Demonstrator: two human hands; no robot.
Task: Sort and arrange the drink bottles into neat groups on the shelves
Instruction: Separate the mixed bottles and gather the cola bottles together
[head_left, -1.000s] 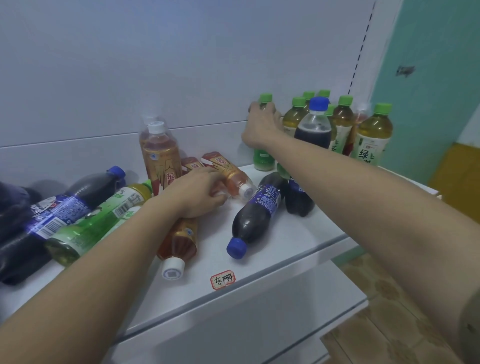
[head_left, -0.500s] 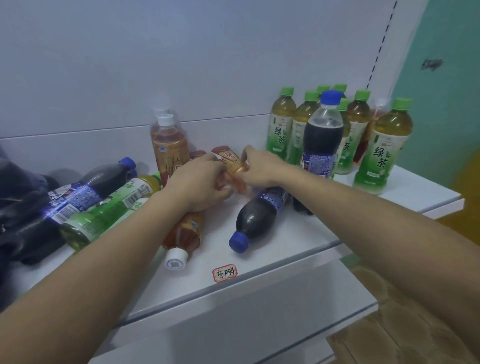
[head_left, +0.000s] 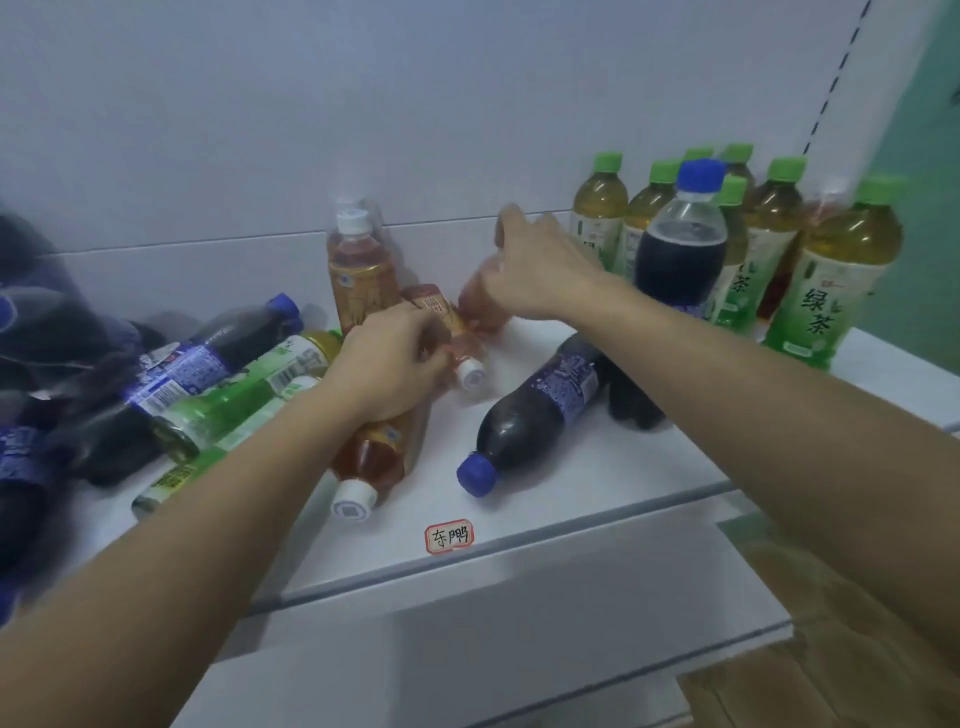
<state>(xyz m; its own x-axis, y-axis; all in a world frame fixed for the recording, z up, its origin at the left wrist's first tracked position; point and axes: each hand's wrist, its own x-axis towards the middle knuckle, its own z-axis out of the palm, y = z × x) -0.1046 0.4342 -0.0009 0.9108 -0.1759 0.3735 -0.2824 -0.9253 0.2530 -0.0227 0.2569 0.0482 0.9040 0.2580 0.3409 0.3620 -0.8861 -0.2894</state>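
On a white shelf (head_left: 597, 488) backed by a white panel, with a teal wall at 2 o'clock, the right hand (head_left: 535, 270) curls around an amber tea bottle (head_left: 480, 306) tilted off the surface (blurred). At 9 o'clock from it, the left hand (head_left: 387, 364) grips a lying amber tea bottle with a white cap (head_left: 465, 358). Green tea bottles (head_left: 826, 280) stand grouped at 3 o'clock around one upright cola bottle (head_left: 680, 244); another cola bottle (head_left: 535, 410) lies at 6 o'clock.

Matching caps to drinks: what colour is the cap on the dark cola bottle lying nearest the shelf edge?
Blue, seen in the head view on the lying cola bottle's cap.
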